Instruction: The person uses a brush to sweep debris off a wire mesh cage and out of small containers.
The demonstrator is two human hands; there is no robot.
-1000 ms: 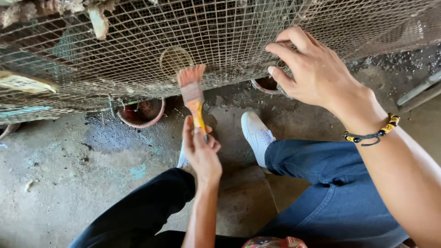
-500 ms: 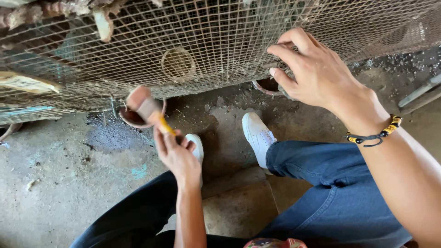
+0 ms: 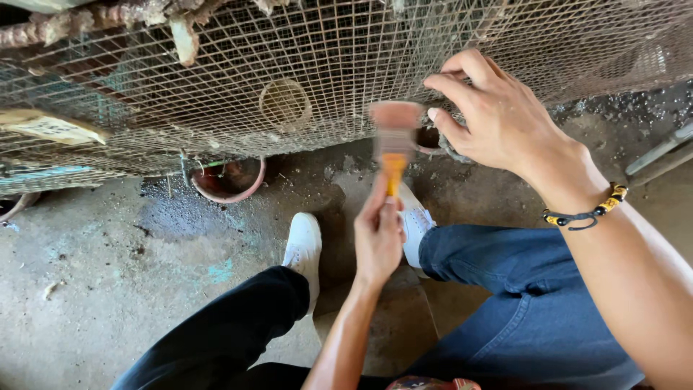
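Nearest the camera, two legs in dark blue denim trousers (image 3: 520, 303) fold into a squat, the left one almost black in shade, and each ends in a white canvas shoe (image 3: 303, 245) planted on the stained grey concrete floor (image 3: 108, 274). Rising between the knees, the left hand (image 3: 379, 238) is closed in a fist around the orange handle of a small paintbrush with a pale, pinkish bristle head (image 3: 395, 137); the brush stands nearly upright and is blurred, its bristles level with the lower edge of the rusty wire mesh cage front (image 3: 325, 43). To the right, the right hand (image 3: 498, 115) reaches from a forearm that wears a black cord bracelet with yellow beads (image 3: 588, 211); its fingers (image 3: 458, 87) are curled and hooked into the mesh, gripping the wire just beside the brush head. Beyond the left shoe, a round reddish clay bowl (image 3: 227, 180) sits on the floor half under the cage's bottom edge. Behind the mesh, a round tan ring-shaped feeder (image 3: 285, 105) hangs a little left of the brush. Farthest off, at the top left, a rough knotted wooden pole (image 3: 94, 22) runs along the cage, and a flat pale wooden slat (image 3: 47, 128) juts out at the left edge
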